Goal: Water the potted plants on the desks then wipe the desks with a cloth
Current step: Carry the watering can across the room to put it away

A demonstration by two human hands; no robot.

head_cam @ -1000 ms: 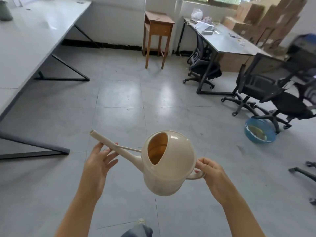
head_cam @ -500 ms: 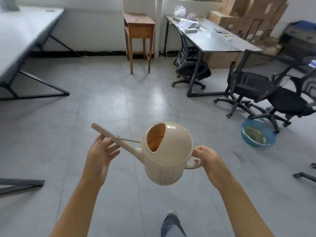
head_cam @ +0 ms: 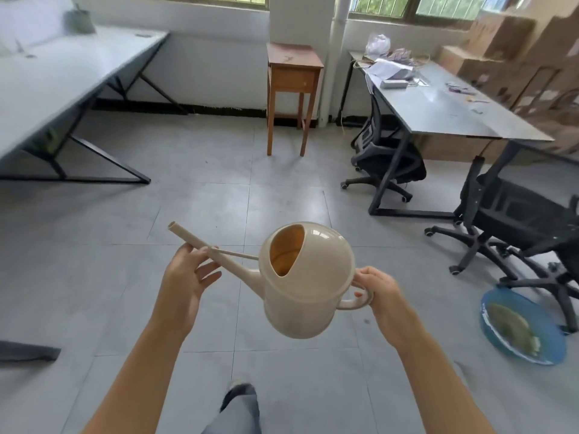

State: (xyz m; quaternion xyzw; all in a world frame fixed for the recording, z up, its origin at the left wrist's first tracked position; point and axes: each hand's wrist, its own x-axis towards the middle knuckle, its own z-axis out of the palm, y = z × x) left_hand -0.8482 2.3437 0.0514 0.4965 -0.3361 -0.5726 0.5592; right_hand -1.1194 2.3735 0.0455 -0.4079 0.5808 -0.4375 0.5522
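Note:
I carry a beige plastic watering can (head_cam: 307,292) in front of me over the tiled floor, spout pointing up and left. My right hand (head_cam: 380,292) grips its loop handle. Under the long spout, my left hand (head_cam: 185,283) supports it with straight fingers. A white desk (head_cam: 47,86) runs along the left, with a blurred green pot (head_cam: 80,21) at its far end. A grey desk (head_cam: 445,104) stands at the right, littered with papers and a bag. No cloth is in view.
A small wooden side table (head_cam: 293,76) stands against the back wall by a white pillar. Black office chairs (head_cam: 388,161) crowd the grey desk. A blue basin (head_cam: 523,328) lies on the floor at right. Cardboard boxes (head_cam: 513,54) are stacked far right.
The view has swung left and forward, bringing the white desk, side table and windows closer. The blue basin slid to the lower right. Both hands keep the same hold on the can.

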